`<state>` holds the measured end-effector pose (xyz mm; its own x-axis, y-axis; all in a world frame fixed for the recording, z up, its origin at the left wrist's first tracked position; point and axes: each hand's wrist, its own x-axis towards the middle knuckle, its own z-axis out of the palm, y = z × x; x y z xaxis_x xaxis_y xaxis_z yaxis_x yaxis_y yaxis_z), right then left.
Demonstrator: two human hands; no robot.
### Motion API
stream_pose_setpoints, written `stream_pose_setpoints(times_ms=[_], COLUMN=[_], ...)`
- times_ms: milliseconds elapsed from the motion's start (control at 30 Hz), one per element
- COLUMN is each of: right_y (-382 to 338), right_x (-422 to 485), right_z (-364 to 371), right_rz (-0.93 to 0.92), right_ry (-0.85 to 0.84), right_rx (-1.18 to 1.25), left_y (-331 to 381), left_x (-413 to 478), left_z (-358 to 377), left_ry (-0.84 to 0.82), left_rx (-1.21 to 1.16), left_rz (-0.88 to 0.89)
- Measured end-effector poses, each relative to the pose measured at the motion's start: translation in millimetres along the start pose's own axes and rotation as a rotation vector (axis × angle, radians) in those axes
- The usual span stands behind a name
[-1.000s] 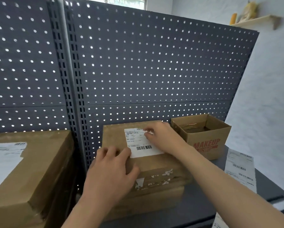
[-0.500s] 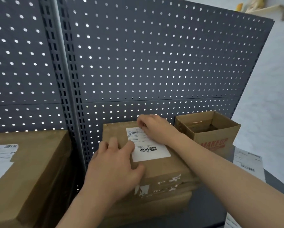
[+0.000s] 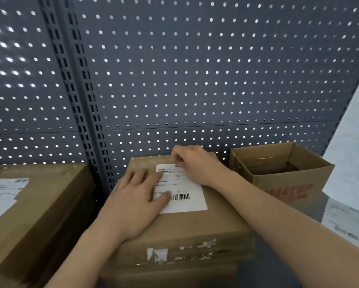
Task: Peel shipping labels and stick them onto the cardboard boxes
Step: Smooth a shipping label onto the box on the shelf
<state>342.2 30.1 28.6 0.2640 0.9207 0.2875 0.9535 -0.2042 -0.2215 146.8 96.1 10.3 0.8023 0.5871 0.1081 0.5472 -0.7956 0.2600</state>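
atop the middle cardboard box (image 3: 205,225), shipping label (image 3: 187,188) lies flat. left hand (image 3: 137,200), fingers straight, presses its left edge. right hand (image 3: 195,163) curled at top edge; grip unclear.

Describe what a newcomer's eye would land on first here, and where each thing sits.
The two hands at centre draw the eye: the left hand lies flat over the shipping label, the right hand touches its far edge, atop a closed cardboard box. Behind rises a dark pegboard; an open box printed MAKEUP stands to the right.
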Motion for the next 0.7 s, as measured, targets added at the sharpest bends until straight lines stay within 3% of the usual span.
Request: stream_pose_setpoints(times_ms=[233, 467, 700], right_y=[6.3, 8.5, 1.3], right_x=[0.9, 1.8, 1.4], right_z=[10.1, 9.9, 13.5], right_rz=[-0.014, -0.024, -0.093], right_ry=[0.075, 0.073, 0.085], right_rx=[0.011, 0.002, -0.13], left_y=[4.4, 0.6, 4.6], left_x=[-0.8, 9.0, 20.5], left_z=[-1.8, -7.1, 2.1], left_ry=[0.0, -0.103, -0.031], left_rx=[0.012, 0.085, 0.065], left_rz=[-0.027, -0.008, -0.004])
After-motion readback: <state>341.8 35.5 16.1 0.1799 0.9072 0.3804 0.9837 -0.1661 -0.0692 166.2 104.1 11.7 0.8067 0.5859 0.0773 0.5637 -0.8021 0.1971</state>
